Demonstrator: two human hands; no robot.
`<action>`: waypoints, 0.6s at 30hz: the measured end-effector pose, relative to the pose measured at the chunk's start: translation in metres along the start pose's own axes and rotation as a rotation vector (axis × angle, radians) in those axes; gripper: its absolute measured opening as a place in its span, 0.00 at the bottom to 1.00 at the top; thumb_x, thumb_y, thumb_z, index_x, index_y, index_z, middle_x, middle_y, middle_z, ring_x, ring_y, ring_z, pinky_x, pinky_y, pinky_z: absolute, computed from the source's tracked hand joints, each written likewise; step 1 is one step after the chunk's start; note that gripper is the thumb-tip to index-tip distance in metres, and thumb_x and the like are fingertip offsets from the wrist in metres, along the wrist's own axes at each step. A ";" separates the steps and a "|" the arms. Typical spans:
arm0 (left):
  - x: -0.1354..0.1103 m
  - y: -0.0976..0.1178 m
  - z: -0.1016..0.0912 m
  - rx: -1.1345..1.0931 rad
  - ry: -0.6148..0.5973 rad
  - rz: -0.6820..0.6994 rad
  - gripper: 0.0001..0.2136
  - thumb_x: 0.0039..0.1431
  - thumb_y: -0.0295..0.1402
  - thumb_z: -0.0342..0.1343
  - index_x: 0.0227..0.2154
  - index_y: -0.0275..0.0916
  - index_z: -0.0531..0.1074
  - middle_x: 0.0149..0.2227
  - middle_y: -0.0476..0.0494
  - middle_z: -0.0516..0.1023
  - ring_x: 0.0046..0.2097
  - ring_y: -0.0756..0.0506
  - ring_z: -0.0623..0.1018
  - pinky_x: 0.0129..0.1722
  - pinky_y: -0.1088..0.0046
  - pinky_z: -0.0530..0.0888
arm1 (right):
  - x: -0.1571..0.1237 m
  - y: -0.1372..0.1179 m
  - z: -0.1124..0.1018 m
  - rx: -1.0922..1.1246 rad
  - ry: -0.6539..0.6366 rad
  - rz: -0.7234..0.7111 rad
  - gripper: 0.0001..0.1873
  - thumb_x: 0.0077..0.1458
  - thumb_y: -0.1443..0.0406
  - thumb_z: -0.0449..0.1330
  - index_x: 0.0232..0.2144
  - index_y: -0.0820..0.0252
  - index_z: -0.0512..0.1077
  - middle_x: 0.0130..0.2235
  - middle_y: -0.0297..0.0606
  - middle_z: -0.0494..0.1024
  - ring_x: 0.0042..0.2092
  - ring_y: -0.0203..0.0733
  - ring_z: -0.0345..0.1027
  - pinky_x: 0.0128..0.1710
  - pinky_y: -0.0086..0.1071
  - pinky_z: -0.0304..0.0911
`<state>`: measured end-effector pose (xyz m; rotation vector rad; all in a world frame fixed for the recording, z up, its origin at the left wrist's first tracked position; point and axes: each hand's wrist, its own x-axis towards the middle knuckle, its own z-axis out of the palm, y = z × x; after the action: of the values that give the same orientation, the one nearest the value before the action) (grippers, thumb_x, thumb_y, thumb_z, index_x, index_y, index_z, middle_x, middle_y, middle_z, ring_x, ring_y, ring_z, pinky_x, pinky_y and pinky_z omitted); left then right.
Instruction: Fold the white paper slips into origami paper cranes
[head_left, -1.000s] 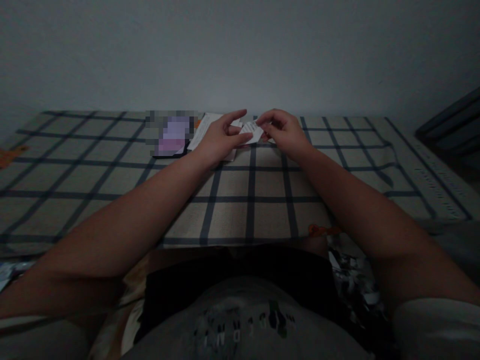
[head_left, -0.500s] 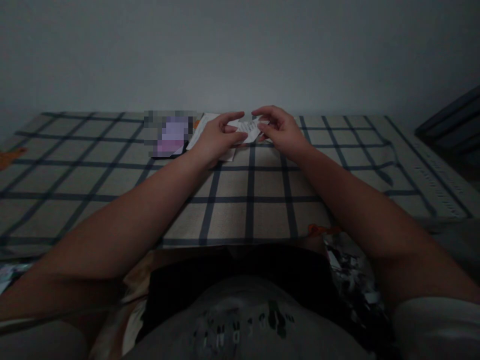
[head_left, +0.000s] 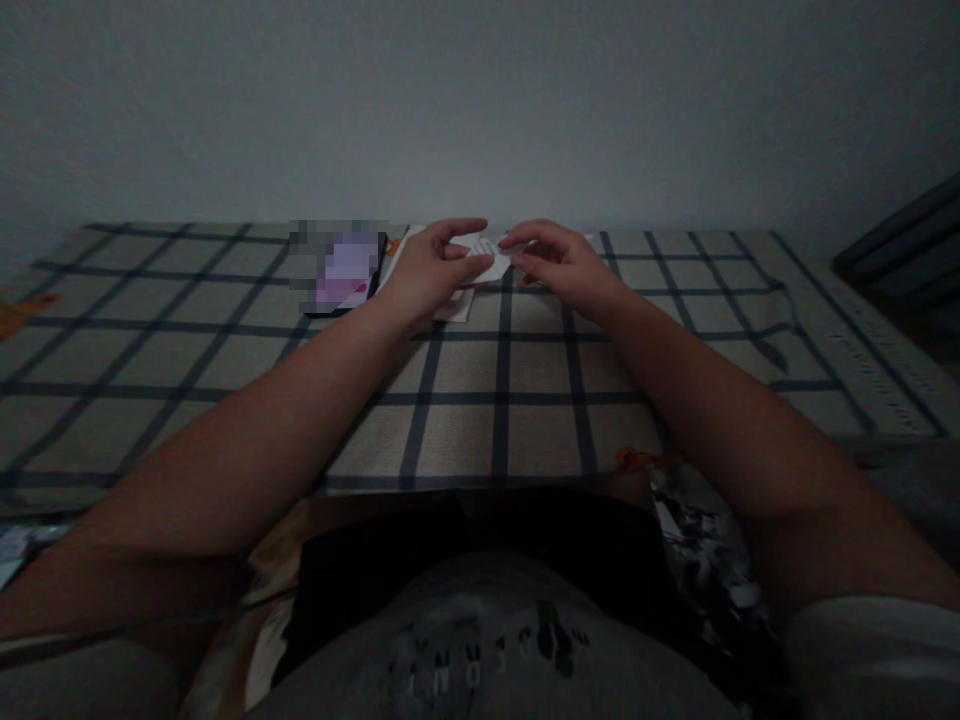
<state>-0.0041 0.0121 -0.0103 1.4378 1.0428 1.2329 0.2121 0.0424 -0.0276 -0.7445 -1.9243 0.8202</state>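
A small piece of white printed paper [head_left: 499, 268] is held between my two hands above the far side of the table. My left hand [head_left: 439, 268] grips its left part, the thumb lying on top and the index finger reaching out above it. At its right edge, the thumb and fingers of my right hand [head_left: 566, 262] are bent together in a pinch. More white paper [head_left: 454, 308] lies beneath and behind my left hand, partly hidden by it. A flat dark-edged thing with a purple and pink face [head_left: 346, 272] lies to the left, partly pixelated.
A checked cloth [head_left: 457, 430] covers the table, which meets a plain wall [head_left: 480, 110] at the back. Orange pieces [head_left: 26, 315] show at the left edge and near the front edge. A dark slatted object [head_left: 907, 260] stands at the far right.
My right hand has shifted slightly, its index finger coming down onto the paper's right edge. The paper now looks smaller and more covered between my hands. My left hand has barely moved.
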 end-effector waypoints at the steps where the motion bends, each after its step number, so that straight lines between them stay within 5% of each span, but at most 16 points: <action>1: 0.000 0.001 -0.001 0.014 -0.004 0.009 0.27 0.54 0.25 0.68 0.59 0.38 0.76 0.29 0.51 0.78 0.35 0.47 0.80 0.43 0.68 0.78 | 0.000 -0.001 0.001 0.013 -0.030 0.011 0.12 0.63 0.60 0.67 0.48 0.55 0.79 0.50 0.39 0.80 0.44 0.40 0.75 0.40 0.31 0.78; 11: -0.007 0.004 0.001 0.166 -0.021 0.052 0.30 0.51 0.28 0.70 0.60 0.42 0.76 0.23 0.56 0.67 0.27 0.50 0.71 0.27 0.76 0.64 | -0.002 -0.001 0.007 0.075 -0.095 0.080 0.11 0.59 0.68 0.65 0.46 0.57 0.74 0.38 0.33 0.76 0.35 0.35 0.73 0.38 0.31 0.76; 18: -0.008 0.010 0.000 0.150 -0.069 0.024 0.31 0.52 0.26 0.69 0.61 0.42 0.75 0.22 0.58 0.65 0.22 0.54 0.64 0.22 0.77 0.59 | -0.003 -0.005 0.008 0.077 -0.100 0.058 0.11 0.59 0.63 0.67 0.44 0.57 0.75 0.39 0.34 0.77 0.36 0.36 0.73 0.39 0.32 0.76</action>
<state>-0.0053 0.0027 -0.0017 1.6006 1.0926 1.1334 0.2053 0.0352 -0.0283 -0.7279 -1.9557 0.9783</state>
